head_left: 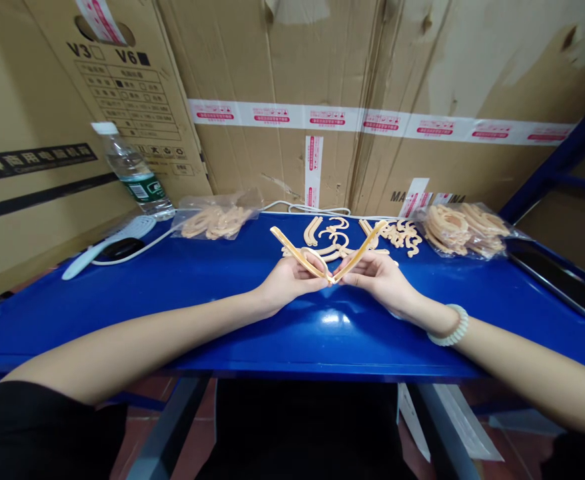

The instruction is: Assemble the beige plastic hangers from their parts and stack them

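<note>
The left hand [291,277] pinches one pale tan, curved, wood-like strip [292,246], the right hand [380,277] another strip [361,252], lower ends meeting over the blue tabletop [212,350], behind its front edge; likely light, stiff, breakable, best held there.

Pale tan strips [360,255] contrast with a deep blue counter [182,273] at center frame, below brown cardboard [272,60] crossed by red-printed white tape [292,114]; a white-capped bottle [121,157], upper left, wears a green label [145,188].
</note>
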`<state>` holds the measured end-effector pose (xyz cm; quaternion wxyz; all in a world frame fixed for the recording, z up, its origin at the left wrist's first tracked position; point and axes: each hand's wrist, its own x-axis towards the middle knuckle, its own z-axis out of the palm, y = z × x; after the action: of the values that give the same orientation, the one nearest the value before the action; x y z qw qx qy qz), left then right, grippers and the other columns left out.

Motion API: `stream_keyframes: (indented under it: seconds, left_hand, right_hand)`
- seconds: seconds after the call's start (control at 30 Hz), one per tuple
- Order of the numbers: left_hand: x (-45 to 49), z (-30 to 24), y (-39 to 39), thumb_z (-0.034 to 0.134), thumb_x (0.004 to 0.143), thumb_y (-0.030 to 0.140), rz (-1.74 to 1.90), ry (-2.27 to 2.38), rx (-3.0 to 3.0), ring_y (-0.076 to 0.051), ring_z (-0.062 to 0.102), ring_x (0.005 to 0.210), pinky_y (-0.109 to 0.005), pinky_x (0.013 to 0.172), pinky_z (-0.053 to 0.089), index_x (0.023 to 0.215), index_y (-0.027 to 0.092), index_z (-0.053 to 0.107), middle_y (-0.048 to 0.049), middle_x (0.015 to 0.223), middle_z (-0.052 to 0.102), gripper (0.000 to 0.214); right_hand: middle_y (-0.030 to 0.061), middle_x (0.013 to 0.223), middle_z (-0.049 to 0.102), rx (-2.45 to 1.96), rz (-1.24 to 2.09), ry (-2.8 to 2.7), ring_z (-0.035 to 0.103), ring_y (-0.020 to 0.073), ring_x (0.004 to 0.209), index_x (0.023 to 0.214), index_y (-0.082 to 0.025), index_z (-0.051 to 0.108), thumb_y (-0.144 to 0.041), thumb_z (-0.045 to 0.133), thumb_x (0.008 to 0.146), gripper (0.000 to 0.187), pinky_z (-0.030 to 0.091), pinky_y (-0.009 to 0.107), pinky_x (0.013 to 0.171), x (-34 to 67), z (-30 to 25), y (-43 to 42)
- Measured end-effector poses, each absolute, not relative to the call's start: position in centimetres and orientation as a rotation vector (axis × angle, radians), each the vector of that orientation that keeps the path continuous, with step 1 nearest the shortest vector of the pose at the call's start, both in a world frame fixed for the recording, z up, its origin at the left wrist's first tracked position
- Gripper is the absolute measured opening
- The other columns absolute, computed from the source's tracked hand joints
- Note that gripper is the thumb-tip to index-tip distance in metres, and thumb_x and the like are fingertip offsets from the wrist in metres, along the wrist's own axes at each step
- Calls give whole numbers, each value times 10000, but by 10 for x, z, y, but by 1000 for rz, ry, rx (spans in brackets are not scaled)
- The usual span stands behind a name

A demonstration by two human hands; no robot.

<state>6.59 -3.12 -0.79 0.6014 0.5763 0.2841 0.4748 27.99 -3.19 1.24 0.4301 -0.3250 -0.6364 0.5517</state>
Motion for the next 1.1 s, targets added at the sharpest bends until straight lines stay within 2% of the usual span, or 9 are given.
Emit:
stream_keyframes:
  seconds: [0.23,0.43,0.63,0.73,0.93,1.1]
  left_hand:
    - [68,-3,-36,889,642,182,1042,738,1383,-206,742,826,-373,892,586,816,151,641,-51,845,753,305]
    - [68,-7,-38,895,638,206,1075,821,1393,-217,748,834,-373,876,591,830,147,652,-63,879,762,315]
    - [68,-8,-37,891,634,239,1108,834,1396,-208,737,769,-323,764,578,780,147,629,-43,788,739,313]
    - [69,-6,-37,891,635,250,1113,809,1389,-202,730,761,-320,762,570,777,148,640,-38,774,734,306]
    - [62,5,-36,889,638,224,1102,788,1302,-181,711,737,-317,774,558,775,142,645,-40,742,731,292]
    - [48,20,-27,893,635,170,1117,801,1170,-158,697,718,-306,761,568,808,133,653,-32,743,712,298]
  right_hand:
    - [35,848,781,-796,1326,-1683,754,196,767,879,-192,727,-324,891,700,277,620,399,875,280,18,-33]
    - [49,861,785,-824,1278,-1708,763,210,825,866,-180,736,-323,892,703,267,618,382,875,282,18,-34]
    - [49,869,781,-857,1261,-1698,758,201,814,831,-179,710,-338,901,687,287,618,367,856,279,19,-39]
    - [44,843,771,-874,1255,-1669,751,204,802,795,-188,678,-363,899,686,302,619,374,838,275,17,-39]
    - [39,885,745,-863,1050,-1747,710,193,803,843,-195,708,-379,873,715,278,596,355,794,284,31,-32]
    - [38,788,727,-810,791,-2057,661,195,711,817,-207,731,-402,864,730,252,527,318,656,317,67,-20]
